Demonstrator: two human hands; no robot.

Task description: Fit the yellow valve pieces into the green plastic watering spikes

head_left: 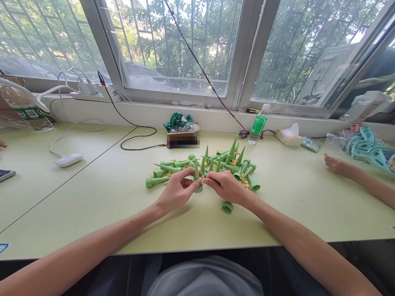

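Both my hands meet at the middle of the pale green table. My left hand pinches a green plastic cone spike that stands point up. My right hand touches the same spike from the right with its fingertips closed on a small part that I cannot make out. Just behind my hands lies a pile of green cone spikes, some upright, some lying flat, mixed with small yellow pieces. One green spike lies alone under my right wrist.
A small cardboard box with a green bag stands behind the pile. A green-labelled bottle and a tissue pack sit by the window sill. A white mouse lies left. Another person's hand rests at the right, near teal plastic parts.
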